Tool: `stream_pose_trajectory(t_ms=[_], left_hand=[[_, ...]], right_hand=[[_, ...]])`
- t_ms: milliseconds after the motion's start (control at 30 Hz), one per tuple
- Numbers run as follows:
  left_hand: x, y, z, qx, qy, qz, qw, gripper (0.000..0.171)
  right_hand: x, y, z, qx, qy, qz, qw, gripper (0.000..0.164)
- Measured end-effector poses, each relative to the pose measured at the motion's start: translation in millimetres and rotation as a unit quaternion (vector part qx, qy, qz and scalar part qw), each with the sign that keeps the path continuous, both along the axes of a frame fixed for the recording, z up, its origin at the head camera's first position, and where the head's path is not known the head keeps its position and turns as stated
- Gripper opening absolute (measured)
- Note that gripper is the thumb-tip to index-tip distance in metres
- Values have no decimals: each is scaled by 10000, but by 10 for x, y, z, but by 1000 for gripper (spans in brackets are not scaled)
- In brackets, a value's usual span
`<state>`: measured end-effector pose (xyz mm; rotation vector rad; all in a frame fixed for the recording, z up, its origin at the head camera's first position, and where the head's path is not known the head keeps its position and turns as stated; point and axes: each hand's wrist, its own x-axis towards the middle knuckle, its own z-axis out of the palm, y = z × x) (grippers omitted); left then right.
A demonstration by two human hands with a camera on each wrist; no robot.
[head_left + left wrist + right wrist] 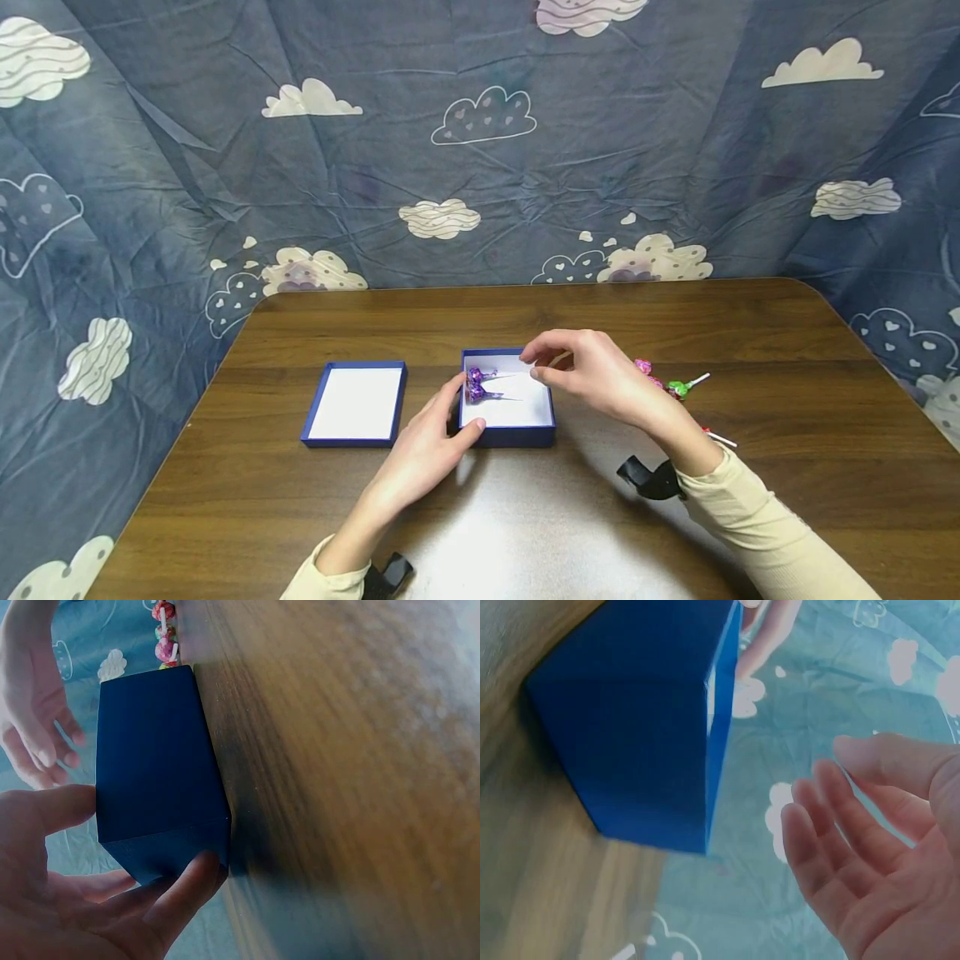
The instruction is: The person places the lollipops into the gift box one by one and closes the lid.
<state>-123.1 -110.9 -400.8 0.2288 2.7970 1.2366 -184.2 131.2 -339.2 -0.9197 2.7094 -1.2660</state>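
Observation:
An uncovered blue box (pixel 517 437) with a white inside stands mid-table. Two purple-wrapped lollipops (pixel 476 391) lie in its left part, sticks pointing right. My left hand (pixel 424 450) holds the box at its left front corner; the left wrist view shows thumb and fingers (pixel 184 896) spread around that corner. Over the box's right edge hovers my right hand (pixel 600 375), its fingers loosely bent. Nothing shows between thumb and fingertips in the right wrist view, where the hand (pixel 885 855) is apart from the box wall (pixel 630 742).
To the left lies the box lid (pixel 354 403), white inside up with a blue rim. Several lollipops, among them a green one (pixel 678 389) and a pink one (pixel 642 366), lie right of the box, partly behind my right forearm. A cloud-patterned cloth (pixel 480 183) hangs behind the table.

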Motion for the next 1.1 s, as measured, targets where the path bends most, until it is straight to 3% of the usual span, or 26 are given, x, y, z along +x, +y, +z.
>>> stream_pose_trajectory(t_ms=[267,500,733,1100], left_hand=[[0,-5,-6,-21,38,-5,10000,69],[9,-13,-7,-56,-8,15,10000,69],[2,-14,-3,-19,-18,-7,10000,68],[1,2,10,-25,-2,-5,10000,68]], right_hand=[[25,286,83,-26,216,-269,9994,17],[33,524,104,9,-157,-447,9989,14],[26,700,50,-43,-676,-516,9964,15],[-38,914,-128,274,-823,-552,9947,24]])
